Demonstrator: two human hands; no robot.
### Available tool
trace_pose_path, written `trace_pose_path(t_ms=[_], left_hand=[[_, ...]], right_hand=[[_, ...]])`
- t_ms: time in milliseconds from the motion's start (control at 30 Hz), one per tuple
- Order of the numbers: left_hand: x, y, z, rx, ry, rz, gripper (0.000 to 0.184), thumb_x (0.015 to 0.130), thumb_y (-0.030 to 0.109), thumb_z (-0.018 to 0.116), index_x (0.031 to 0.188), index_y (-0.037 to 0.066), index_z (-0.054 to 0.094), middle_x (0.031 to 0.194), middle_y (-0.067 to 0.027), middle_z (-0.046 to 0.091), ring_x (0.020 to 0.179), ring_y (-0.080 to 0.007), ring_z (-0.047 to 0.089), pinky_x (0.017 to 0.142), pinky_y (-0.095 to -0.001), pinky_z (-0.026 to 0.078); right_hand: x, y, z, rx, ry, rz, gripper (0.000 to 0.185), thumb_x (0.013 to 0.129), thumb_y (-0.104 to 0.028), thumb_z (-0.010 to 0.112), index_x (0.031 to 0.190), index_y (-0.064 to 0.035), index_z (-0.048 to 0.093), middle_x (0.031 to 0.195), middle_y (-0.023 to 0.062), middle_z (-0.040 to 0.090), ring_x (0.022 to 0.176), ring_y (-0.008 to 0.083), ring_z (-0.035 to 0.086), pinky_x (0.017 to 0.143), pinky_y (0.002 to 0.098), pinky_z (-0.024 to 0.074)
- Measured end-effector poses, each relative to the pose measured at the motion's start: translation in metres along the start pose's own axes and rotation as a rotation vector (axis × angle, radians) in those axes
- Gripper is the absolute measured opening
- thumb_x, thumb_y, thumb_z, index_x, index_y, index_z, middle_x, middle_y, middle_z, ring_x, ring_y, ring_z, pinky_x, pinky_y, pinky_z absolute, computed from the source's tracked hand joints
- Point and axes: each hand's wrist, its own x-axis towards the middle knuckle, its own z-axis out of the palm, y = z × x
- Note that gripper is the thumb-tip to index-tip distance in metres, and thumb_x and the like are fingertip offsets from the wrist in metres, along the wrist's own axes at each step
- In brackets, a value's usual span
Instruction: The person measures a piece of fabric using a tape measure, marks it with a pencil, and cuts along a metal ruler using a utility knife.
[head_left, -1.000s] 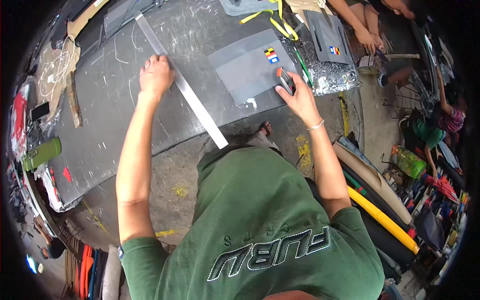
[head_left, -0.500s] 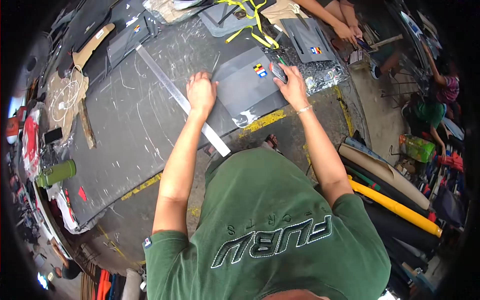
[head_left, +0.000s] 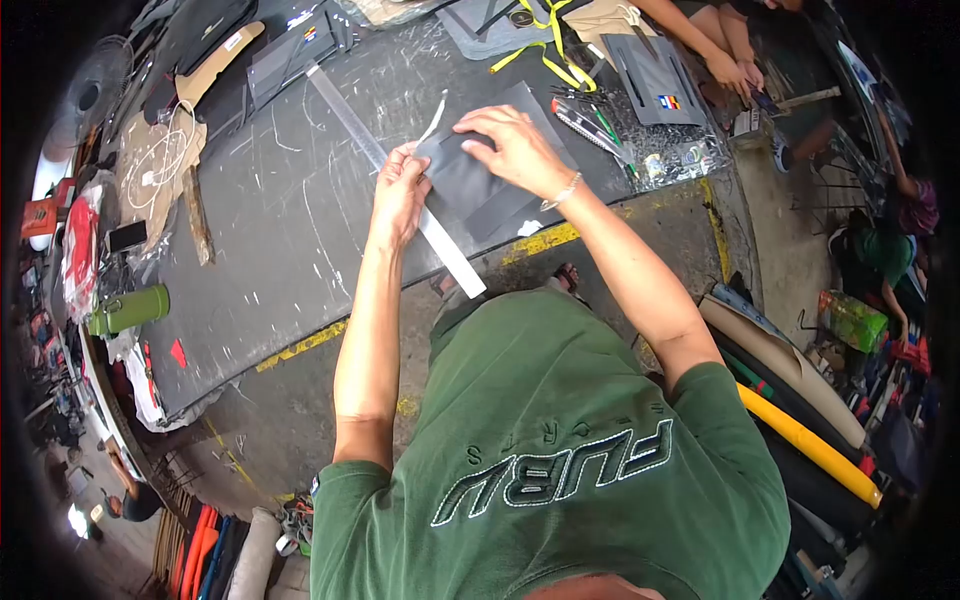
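My left hand (head_left: 402, 190) pinches the left edge of a dark grey sheet (head_left: 480, 190) on the black table (head_left: 260, 220). Over the sheet's upper part is my right hand (head_left: 515, 150), fingers apart, holding nothing; whether it touches the sheet is unclear. A thin pale strip (head_left: 436, 115) curves up beside the sheet. The metal ruler (head_left: 450, 252) lies diagonally, passing beside my left hand. A red and black cutter (head_left: 585, 124) rests right of the sheet by a green pen (head_left: 607, 124). The sheet's coloured flag patch does not show.
At the upper right lies another grey piece (head_left: 650, 85) with a flag patch, near yellow straps (head_left: 560, 50). A co-worker's hands (head_left: 735, 75) are beyond it. A green cylinder (head_left: 130, 310) and a phone (head_left: 127, 236) sit at the left. The table's front edge (head_left: 300, 345) faces my body.
The cutter has left my right hand and lies on the table. My right hand has moved left over the sheet. My left hand has gone from resting flat to pinching the sheet's edge.
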Motion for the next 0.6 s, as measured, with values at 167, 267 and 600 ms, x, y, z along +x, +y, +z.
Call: trace_pose_path(t_ms=[167,267,600], left_hand=[[0.006,-0.004,-0.005,-0.074,0.045,-0.013,0.019,0.101,0.001,0.058,0.118,0.009,0.061,0.104,-0.0046,0.07,0.09,-0.0162,0.069,0.077,-0.033,0.059],[0.0,0.002,-0.001,-0.071,0.052,0.008,0.019,0.101,0.001,0.058,0.118,0.008,0.06,0.104,-0.0053,0.07,0.089,-0.0163,0.07,0.072,-0.0336,0.06],[-0.009,0.007,0.003,0.427,0.078,0.21,0.024,0.106,0.006,0.06,0.129,0.005,0.059,0.103,-0.0036,0.072,0.093,-0.0094,0.065,0.085,-0.0245,0.053]], right_hand=[[0.012,-0.004,0.026,0.02,-0.12,0.079,0.034,0.095,-0.025,0.073,0.126,-0.0125,0.071,0.129,0.0082,0.069,0.129,0.03,0.059,0.111,0.0463,0.0421],[0.014,-0.004,0.026,0.033,-0.134,0.081,0.032,0.095,-0.027,0.074,0.123,-0.0126,0.072,0.125,0.0096,0.07,0.126,0.0309,0.06,0.109,0.0457,0.0441],[0.02,0.033,0.014,0.724,0.122,0.354,0.02,0.097,-0.021,0.077,0.104,-0.003,0.071,0.092,0.0008,0.072,0.08,0.0112,0.068,0.078,0.0301,0.0536]])
